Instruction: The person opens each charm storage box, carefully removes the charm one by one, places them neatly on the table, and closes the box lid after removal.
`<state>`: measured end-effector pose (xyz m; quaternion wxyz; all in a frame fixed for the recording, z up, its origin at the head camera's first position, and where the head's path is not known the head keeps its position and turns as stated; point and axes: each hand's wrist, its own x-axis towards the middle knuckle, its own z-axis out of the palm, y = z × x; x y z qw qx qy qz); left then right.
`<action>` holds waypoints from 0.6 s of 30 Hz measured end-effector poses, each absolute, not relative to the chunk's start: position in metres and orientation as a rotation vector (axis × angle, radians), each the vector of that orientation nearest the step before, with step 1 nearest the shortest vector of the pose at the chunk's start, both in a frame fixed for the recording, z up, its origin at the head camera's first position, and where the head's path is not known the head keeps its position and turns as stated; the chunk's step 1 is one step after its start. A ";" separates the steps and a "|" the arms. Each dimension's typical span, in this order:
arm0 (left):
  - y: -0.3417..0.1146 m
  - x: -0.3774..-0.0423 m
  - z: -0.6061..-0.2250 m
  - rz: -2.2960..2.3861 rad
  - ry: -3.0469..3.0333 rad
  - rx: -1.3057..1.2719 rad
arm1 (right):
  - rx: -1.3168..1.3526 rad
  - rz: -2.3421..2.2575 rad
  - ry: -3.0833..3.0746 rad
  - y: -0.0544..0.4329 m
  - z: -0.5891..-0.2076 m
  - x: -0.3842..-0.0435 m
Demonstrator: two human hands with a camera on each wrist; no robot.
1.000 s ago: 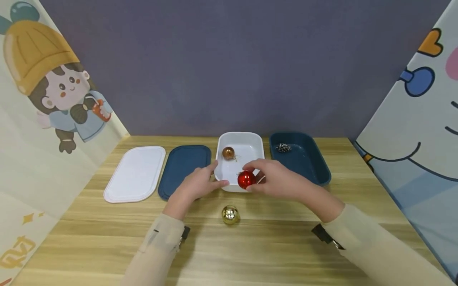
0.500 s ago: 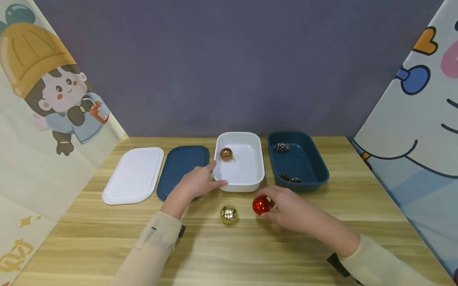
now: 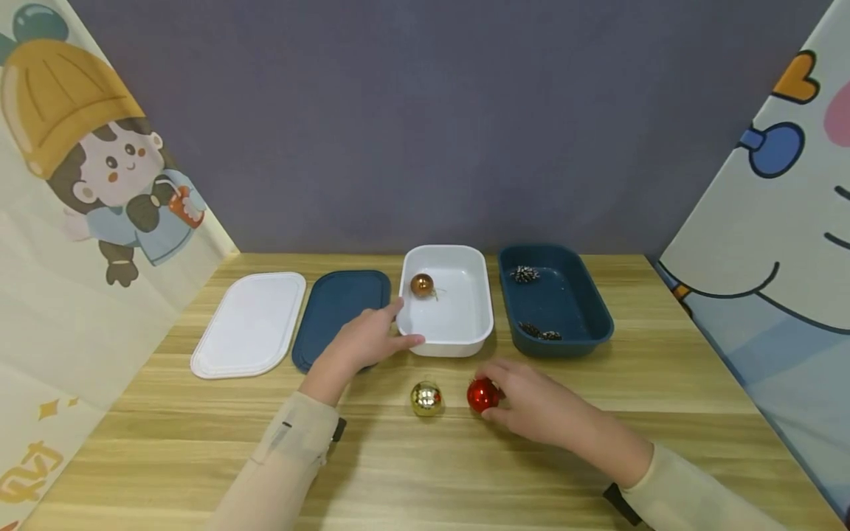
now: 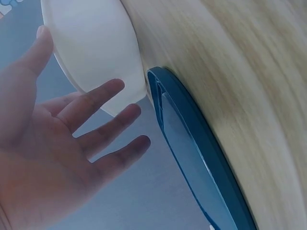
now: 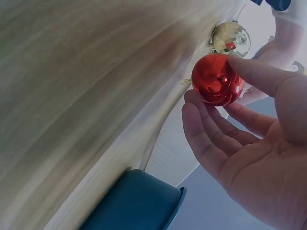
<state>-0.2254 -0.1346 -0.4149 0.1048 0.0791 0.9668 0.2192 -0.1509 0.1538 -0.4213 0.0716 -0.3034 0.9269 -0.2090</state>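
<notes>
On the far left, a wall panel (image 3: 40, 295) carries a cartoon child in a yellow hat. Beside it on the wooden counter (image 3: 385, 472) lies a white lid (image 3: 249, 324), then a dark blue lid (image 3: 341, 313). Over that lid's right side reaches the left hand (image 3: 361, 343), its grip wide, fingers spread, at the near left corner of a white container (image 3: 461, 317); whether it touches the wall I cannot tell. A copper ball (image 3: 421, 285) lies inside, near the container's left wall. In front of the container, a gold mirrored ball (image 3: 426, 399) sits on the counter. Just right of it is a shiny red ball (image 3: 482, 396), pinched between thumb and fingers in the grip of the right hand (image 3: 534, 404), low over or on the counter. Behind that hand stands a dark blue container (image 3: 564, 295) with a pine cone (image 3: 525, 274) at the back and smaller cones (image 3: 529, 330) near the front.
</notes>
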 end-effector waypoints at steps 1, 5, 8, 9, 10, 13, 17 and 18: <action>-0.135 -0.226 -0.415 0.644 2.851 0.236 | -0.915 -0.628 2.786 0.154 -0.422 -0.151; -0.135 -0.227 -0.415 0.638 2.853 0.243 | -0.898 -0.635 2.770 0.153 -0.424 -0.151; -0.134 -0.227 -0.414 0.638 2.854 0.241 | -0.873 -0.636 2.756 0.153 -0.425 -0.152; -0.134 -0.227 -0.414 0.638 2.854 0.239 | -0.866 -0.634 2.754 0.153 -0.425 -0.152; -0.134 -0.227 -0.413 0.638 2.854 0.238 | -0.859 -0.632 2.753 0.153 -0.426 -0.152; -0.133 -0.226 -0.412 0.641 2.851 0.235 | -0.838 -0.625 2.751 0.153 -0.426 -0.152; -0.133 -0.226 -0.412 0.644 2.846 0.229 | -0.831 -0.618 2.751 0.154 -0.426 -0.152; -0.134 -0.226 -0.412 0.644 2.845 0.227 | -0.829 -0.616 2.751 0.154 -0.426 -0.152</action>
